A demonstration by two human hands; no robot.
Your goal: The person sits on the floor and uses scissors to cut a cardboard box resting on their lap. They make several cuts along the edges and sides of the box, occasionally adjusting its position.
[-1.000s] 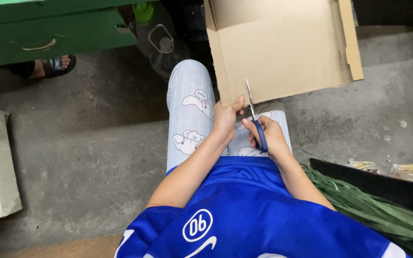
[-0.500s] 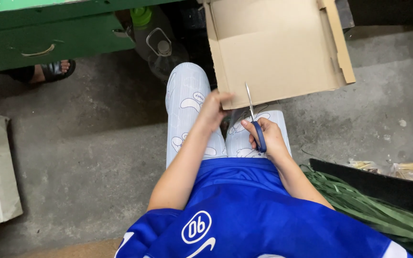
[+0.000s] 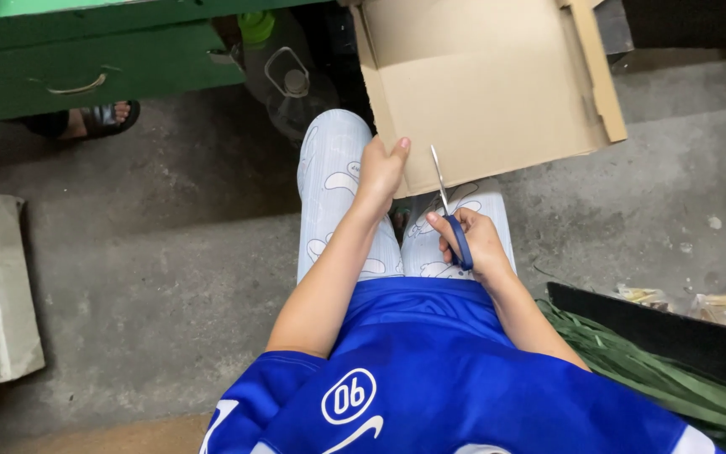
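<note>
left hand (image 3: 382, 171): i see it pinching the near edge of the cardboard box (image 3: 485, 84), thumb on top.
right hand (image 3: 472, 244): closed around blue-handled scissors (image 3: 449, 210), blades pointing to 12 o'clock.
cardboard box: lies flat over my knees, at 12 o'clock.
green leaves (image 3: 674, 378): at 4 o'clock.

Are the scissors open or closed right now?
Closed, it seems: the scissors in the right hand show one thin blade line pointing at the cardboard box, which the left hand steadies.
</note>
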